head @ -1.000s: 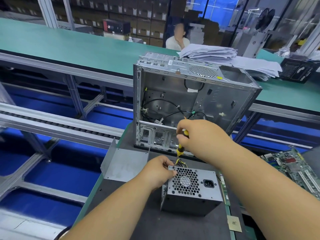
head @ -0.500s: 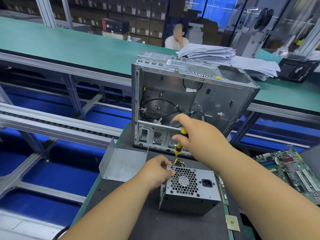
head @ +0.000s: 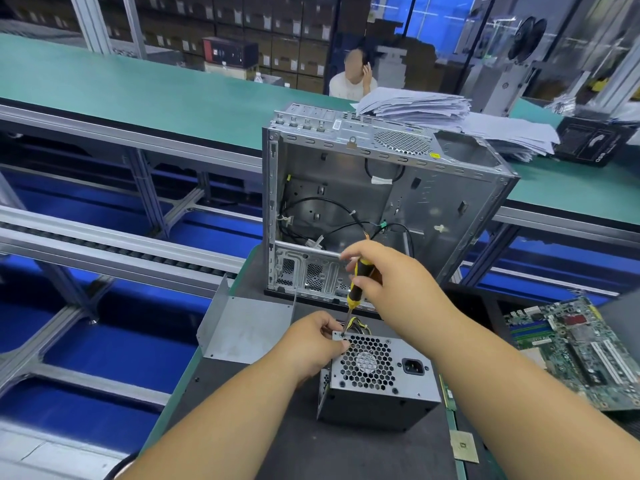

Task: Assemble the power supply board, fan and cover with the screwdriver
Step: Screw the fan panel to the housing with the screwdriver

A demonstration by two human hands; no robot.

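— Why does the left hand (head: 311, 344) pinch the power supply's (head: 377, 379) corner on the worktop (head: 277, 441)?
— Probably to steady it. The right hand's (head: 388, 282) fingers curl round the screwdriver (head: 356, 284), tip at the corner screw beside the fan grille (head: 367, 362).

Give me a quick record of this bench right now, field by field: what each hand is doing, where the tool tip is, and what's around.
left hand: pinches the far left corner of the power supply
right hand: grips the screwdriver
tool tip: at the power supply's far left corner screw hole
behind: open case, upright
left of supply: metal cover
right: motherboard
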